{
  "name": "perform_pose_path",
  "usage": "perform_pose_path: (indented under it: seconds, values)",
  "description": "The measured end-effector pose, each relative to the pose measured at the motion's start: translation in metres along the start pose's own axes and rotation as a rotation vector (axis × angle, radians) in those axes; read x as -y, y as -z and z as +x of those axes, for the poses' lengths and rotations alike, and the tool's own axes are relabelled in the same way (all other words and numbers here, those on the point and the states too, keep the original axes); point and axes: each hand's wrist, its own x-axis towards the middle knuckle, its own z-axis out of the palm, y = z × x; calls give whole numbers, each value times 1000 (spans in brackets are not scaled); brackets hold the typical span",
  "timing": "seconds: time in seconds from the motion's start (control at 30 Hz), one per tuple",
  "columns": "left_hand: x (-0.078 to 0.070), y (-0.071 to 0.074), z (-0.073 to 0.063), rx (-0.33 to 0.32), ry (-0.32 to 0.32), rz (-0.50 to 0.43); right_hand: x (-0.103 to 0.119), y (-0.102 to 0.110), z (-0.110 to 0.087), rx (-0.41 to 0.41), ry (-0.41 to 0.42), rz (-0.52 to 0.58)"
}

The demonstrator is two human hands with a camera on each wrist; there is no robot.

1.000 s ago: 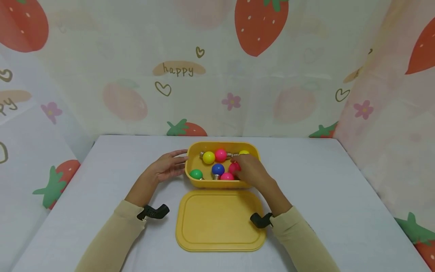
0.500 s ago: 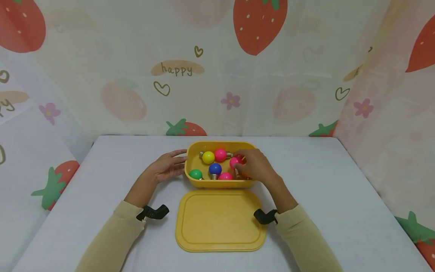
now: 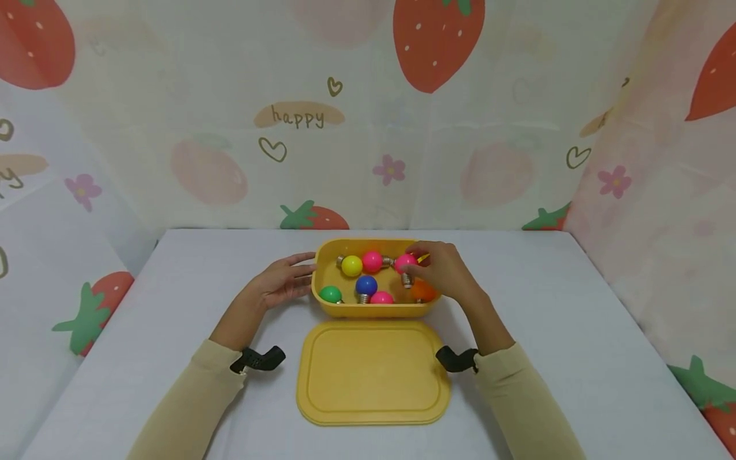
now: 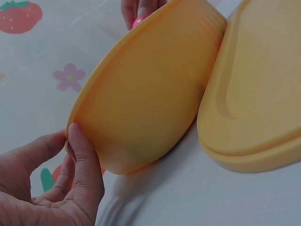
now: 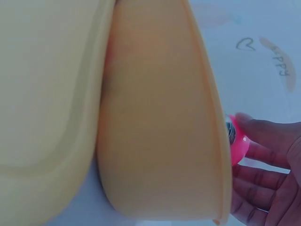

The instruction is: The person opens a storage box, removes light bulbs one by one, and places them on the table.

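Note:
In the head view, a yellow plastic container holds several toy light bulbs with round coloured tops and metallic screw bases. My left hand is at its left end; the left wrist view shows thumb and fingers pinching the rim. Over the container's right end my right hand pinches a pink bulb by its round top, the metallic base pointing down. Still inside are a yellow bulb, a blue bulb, a green bulb and an orange bulb, among others.
A flat yellow lid lies on the white table just in front of the container. Strawberry-printed fabric rises behind the table and along both sides. Each wrist carries a black camera mount.
My right hand has shifted right and slightly back, lifting the pink bulb from among the others and uncovering the orange bulb. My left hand stays at the container's left end.

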Motion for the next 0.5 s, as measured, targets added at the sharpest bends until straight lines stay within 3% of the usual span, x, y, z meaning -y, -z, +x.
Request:
perform_pose_path:
  seconds: [0.5]
  values:
    - [-2, -1, -3, 16, 1, -8, -7, 19, 0, -53, -55, 33]
